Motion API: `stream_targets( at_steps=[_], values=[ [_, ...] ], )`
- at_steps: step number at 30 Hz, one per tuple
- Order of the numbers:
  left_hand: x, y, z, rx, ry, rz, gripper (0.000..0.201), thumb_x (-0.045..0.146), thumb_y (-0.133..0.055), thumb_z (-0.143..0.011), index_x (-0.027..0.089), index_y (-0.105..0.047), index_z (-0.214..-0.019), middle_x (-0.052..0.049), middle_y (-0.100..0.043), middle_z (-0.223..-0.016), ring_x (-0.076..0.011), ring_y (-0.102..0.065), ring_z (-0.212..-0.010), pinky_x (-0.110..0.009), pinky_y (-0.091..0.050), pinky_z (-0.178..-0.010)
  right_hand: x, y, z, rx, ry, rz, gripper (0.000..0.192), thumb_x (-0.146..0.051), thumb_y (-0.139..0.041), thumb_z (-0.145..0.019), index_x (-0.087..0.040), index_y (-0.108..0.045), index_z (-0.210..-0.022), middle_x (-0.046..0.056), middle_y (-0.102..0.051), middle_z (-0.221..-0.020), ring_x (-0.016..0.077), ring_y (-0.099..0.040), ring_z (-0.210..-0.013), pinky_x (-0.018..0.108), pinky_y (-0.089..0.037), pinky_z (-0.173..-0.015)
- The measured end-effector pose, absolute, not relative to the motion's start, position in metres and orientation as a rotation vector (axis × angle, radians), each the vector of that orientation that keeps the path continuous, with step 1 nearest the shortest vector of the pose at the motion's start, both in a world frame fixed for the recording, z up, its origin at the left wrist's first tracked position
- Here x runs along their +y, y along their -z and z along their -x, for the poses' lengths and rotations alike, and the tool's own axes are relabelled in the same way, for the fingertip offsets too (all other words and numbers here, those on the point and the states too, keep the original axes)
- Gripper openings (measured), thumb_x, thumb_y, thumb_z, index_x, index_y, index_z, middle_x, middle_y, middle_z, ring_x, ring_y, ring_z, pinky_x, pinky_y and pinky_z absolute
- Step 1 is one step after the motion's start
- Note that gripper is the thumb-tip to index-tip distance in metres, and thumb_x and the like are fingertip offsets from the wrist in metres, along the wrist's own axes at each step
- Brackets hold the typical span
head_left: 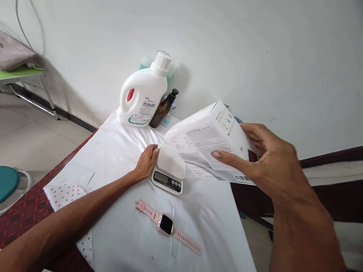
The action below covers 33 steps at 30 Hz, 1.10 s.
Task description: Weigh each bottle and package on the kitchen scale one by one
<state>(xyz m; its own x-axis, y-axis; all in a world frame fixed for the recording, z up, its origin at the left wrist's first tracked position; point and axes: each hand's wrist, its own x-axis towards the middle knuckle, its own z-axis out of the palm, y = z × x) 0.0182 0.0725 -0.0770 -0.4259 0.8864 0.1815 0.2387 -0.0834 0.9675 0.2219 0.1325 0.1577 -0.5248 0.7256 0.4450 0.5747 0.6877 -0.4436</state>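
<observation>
My right hand (266, 158) grips a white printed cardboard box (204, 139) by its right end, thumb on the near face and fingers over the far side. The box is tilted in the air, to the right of a small white kitchen scale (170, 162). On the scale's left edge rests my left hand (148, 161), its fingers curled against the platform's side. The scale has a dark display and several round buttons along its front. Nearer to me, a pink smartwatch (166, 224) lies face up with its strap stretched out.
A white detergent jug (143, 94) and a dark pump bottle (163, 109) stand by the wall, with other containers partly hidden behind. White cloth (119, 226) covers the table. At left are a teal stool (8, 183) and a green-topped folding table (21, 74) holding a bag.
</observation>
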Motion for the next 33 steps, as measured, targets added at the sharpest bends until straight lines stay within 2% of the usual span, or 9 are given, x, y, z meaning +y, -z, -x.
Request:
stream_targets(
  at_steps=[3,7,12,20,23,26,29,31,33],
  values=[
    [0.074,0.078,-0.017,1.605,-1.583,-1.139,0.051,0.056,-0.031,-0.107,0.018,-0.063,-0.122,-0.016,-0.073,-0.121,-0.0274,-0.072,-0.106,-0.048,-0.058,-0.098,0.135,-0.141,-0.242,-2.335,-0.346,1.096,0.062,-0.051,-0.097,-0.060,-0.033,-0.075,-0.115,0.004,-0.078,-0.104,0.0375,-0.074,-0.094,0.056,-0.065,-0.078],
    [0.074,0.075,-0.017,1.575,-1.593,-1.097,0.054,0.061,-0.029,-0.107,0.019,-0.062,-0.119,-0.015,-0.072,-0.121,-0.0256,-0.072,-0.105,-0.046,-0.057,-0.099,0.137,-0.119,-0.243,-2.374,-0.443,1.147,0.065,-0.054,-0.095,-0.062,-0.026,-0.075,-0.116,0.007,-0.079,-0.105,0.0321,-0.075,-0.090,0.046,-0.064,-0.073],
    [0.070,0.066,-0.018,1.655,-1.521,-1.164,0.056,0.061,-0.025,-0.107,0.020,-0.062,-0.117,-0.015,-0.072,-0.122,-0.0268,-0.069,-0.109,-0.047,-0.055,-0.101,0.143,-0.101,-0.231,-2.389,-0.643,1.171,0.065,-0.050,-0.095,-0.063,-0.024,-0.074,-0.119,0.010,-0.079,-0.116,0.0345,-0.075,-0.102,0.052,-0.064,-0.084],
    [0.067,0.058,-0.018,1.724,-1.471,-1.249,0.057,0.062,-0.027,-0.106,0.019,-0.063,-0.119,-0.014,-0.072,-0.122,-0.0279,-0.065,-0.115,-0.046,-0.049,-0.106,0.145,-0.097,-0.228,-2.440,-0.666,1.115,0.068,-0.055,-0.091,-0.070,-0.025,-0.071,-0.128,0.010,-0.076,-0.124,0.0366,-0.073,-0.112,0.055,-0.063,-0.090],
    [0.068,0.058,-0.018,1.735,-1.461,-1.274,0.056,0.061,-0.027,-0.106,0.019,-0.063,-0.119,-0.014,-0.070,-0.125,-0.0277,-0.064,-0.118,-0.045,-0.048,-0.108,0.143,-0.099,-0.239,-2.405,-0.648,1.125,0.077,-0.064,-0.090,-0.069,-0.029,-0.068,-0.135,0.010,-0.073,-0.133,0.0391,-0.068,-0.123,0.060,-0.058,-0.099],
    [0.068,0.058,-0.018,1.737,-1.454,-1.294,0.054,0.059,-0.027,-0.106,0.018,-0.062,-0.117,-0.014,-0.070,-0.125,-0.0279,-0.063,-0.119,-0.046,-0.048,-0.108,0.144,-0.095,-0.260,-2.195,-0.647,1.079,0.066,-0.075,-0.075,-0.081,-0.032,-0.070,-0.131,0.009,-0.071,-0.140,0.0371,-0.064,-0.132,0.061,-0.050,-0.110],
    [0.068,0.057,-0.018,1.731,-1.457,-1.306,0.054,0.059,-0.027,-0.106,0.019,-0.062,-0.115,-0.014,-0.070,-0.124,-0.0282,-0.063,-0.118,-0.047,-0.047,-0.108,0.149,-0.072,-0.283,-1.772,-0.716,1.076,0.057,-0.076,-0.062,-0.091,-0.028,-0.074,-0.117,0.011,-0.077,-0.122,0.0318,-0.072,-0.117,0.050,-0.055,-0.097],
    [0.068,0.057,-0.018,1.725,-1.460,-1.300,0.054,0.060,-0.027,-0.106,0.020,-0.062,-0.114,-0.014,-0.070,-0.124,-0.0284,-0.063,-0.117,-0.047,-0.047,-0.107,0.153,-0.042,-0.294,-1.446,-0.799,1.158,0.063,-0.081,-0.062,-0.084,-0.022,-0.075,-0.098,0.009,-0.077,-0.093,0.0266,-0.075,-0.090,0.039,-0.057,-0.075],
    [0.068,0.056,-0.018,1.723,-1.460,-1.290,0.054,0.061,-0.027,-0.105,0.020,-0.062,-0.113,-0.014,-0.070,-0.124,-0.0286,-0.063,-0.116,-0.047,-0.048,-0.106,0.155,-0.005,-0.301,-1.239,-0.870,1.254,0.063,-0.082,-0.069,-0.076,-0.020,-0.072,-0.085,0.003,-0.070,-0.073,0.0190,-0.067,-0.068,0.031,-0.051,-0.059]
  ],
)
